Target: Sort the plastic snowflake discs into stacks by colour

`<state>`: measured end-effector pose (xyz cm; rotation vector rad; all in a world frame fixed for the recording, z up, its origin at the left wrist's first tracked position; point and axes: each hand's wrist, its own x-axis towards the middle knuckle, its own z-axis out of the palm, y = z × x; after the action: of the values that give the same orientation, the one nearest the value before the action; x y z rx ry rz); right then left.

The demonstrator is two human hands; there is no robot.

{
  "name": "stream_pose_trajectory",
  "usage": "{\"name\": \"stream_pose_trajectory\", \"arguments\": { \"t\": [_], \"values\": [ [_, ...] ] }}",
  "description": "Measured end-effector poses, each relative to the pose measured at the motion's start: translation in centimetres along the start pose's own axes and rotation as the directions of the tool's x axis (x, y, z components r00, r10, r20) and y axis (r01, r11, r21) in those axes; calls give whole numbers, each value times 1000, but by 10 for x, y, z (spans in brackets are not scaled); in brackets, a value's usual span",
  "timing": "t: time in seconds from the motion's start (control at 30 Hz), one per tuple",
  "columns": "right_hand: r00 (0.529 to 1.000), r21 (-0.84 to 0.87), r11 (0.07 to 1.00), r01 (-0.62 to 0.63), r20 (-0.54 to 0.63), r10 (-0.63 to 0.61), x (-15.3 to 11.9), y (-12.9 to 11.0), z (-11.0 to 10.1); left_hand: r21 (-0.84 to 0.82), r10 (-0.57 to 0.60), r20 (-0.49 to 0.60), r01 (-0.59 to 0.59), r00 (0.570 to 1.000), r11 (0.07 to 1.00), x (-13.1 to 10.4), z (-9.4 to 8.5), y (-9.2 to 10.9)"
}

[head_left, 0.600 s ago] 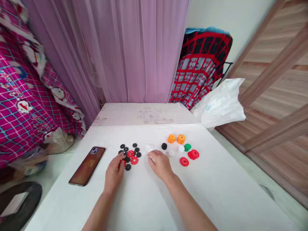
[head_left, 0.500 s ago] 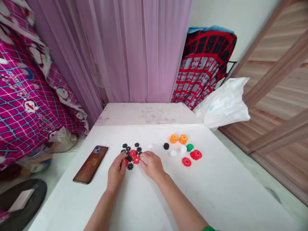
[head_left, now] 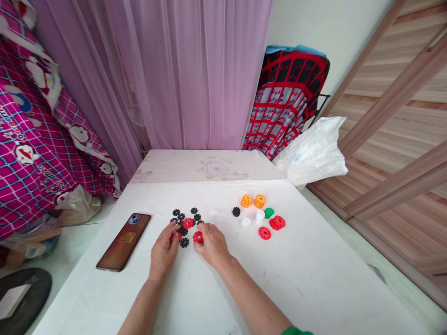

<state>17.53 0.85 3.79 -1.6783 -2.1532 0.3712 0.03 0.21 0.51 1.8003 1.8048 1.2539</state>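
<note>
My left hand has its fingers closed on a red notched plastic disc, partly hidden by them. In my right hand, thumb and fingers pinch a second red notched disc at its right edge. Between and beyond the hands lie several small black notched discs, some overlapping, with another red disc among them. Several white discs rest just beyond my right hand.
Farther right are orange disc stacks, a black disc, white discs, a green disc and red discs. A phone lies left on the white table. A white plastic bag hangs at the right back edge.
My right hand has closed on a red disc and drawn it slightly toward me, apart from the black ones. My left hand stays beside its red disc. The view has shifted slightly.
</note>
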Motion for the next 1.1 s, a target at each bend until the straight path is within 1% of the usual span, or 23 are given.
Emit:
{"name": "stream_pose_trajectory", "arguments": {
  "t": [0.07,0.13,0.2,0.27,0.3,0.33,0.4,0.47,0.53,0.6,0.77,0.87,1.0,1.1],
  "values": [
    [998,50,999,-12,-56,15,-9,7,2,10,-9,1,9,1000,1000,0,0,-1],
    [992,110,994,-13,-127,26,-21,19,-1,22,-20,10,20,1000,1000,-1,0,-2],
    [976,159,987,-13,-213,47,-35,38,-12,31,-24,14,24,1000,999,-2,0,-3],
    [947,180,983,-46,-304,100,-47,63,-30,36,-21,10,20,1000,999,-2,0,-3],
    [928,182,980,-86,-344,146,-52,77,-42,37,-19,8,19,1000,999,-2,1,-3],
    [901,173,973,-152,-381,209,-57,91,-53,37,-19,6,19,1000,999,-2,1,-3],
    [847,139,940,-310,-409,340,-62,117,-75,35,-24,8,24,1000,999,-2,1,-4],
    [822,96,901,-422,-379,425,-63,137,-91,37,-32,8,32,999,999,-1,1,-5],
    [819,53,877,-477,-335,465,-63,148,-98,45,-37,9,37,999,998,-1,1,-6],
    [823,18,869,-495,-310,476,-62,153,-99,49,-41,0,41,999,998,-1,0,-6],
    [832,-46,856,-514,-269,485,-60,153,-92,30,-70,-34,71,997,997,-2,-3,-1],
    [839,-66,860,-505,-269,473,-60,155,-90,22,-86,-36,87,996,996,-2,-3,2],
    [859,-61,893,-447,-308,409,-62,159,-89,-24,-100,-40,99,994,995,-3,-2,0],
    [864,-54,933,-357,-398,308,-62,151,-91,-73,-115,-67,110,991,991,-3,-2,-1]
  ]
}}
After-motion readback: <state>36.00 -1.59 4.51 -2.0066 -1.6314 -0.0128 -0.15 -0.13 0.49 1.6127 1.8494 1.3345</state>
